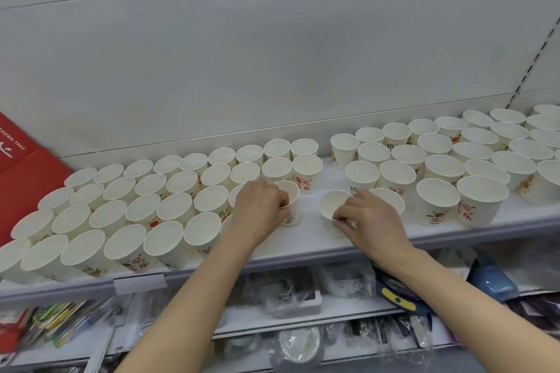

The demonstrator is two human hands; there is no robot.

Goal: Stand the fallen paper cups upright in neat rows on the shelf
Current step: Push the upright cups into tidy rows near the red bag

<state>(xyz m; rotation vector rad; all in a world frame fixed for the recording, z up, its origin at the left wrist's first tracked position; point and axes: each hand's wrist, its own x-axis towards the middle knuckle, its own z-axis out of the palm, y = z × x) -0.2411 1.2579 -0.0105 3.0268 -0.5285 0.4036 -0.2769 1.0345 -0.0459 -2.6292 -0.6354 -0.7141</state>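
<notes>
Several white paper cups with red and green print stand upright in rows on the white shelf (306, 236), one block at the left (127, 209) and one at the right (454, 160). In the gap between the blocks my left hand (260, 209) grips the rim of an upright cup (291, 203). Just to the right, my right hand (368, 221) pinches the near rim of another cup (331, 209), which stands slightly tilted toward me. No cup lying on its side is visible.
A red box (21, 172) stands at the shelf's far left. A price-tag holder (139, 281) sits on the front edge. Below, a lower shelf (303, 309) holds plastic-wrapped goods. A bare strip of shelf runs between the two cup blocks.
</notes>
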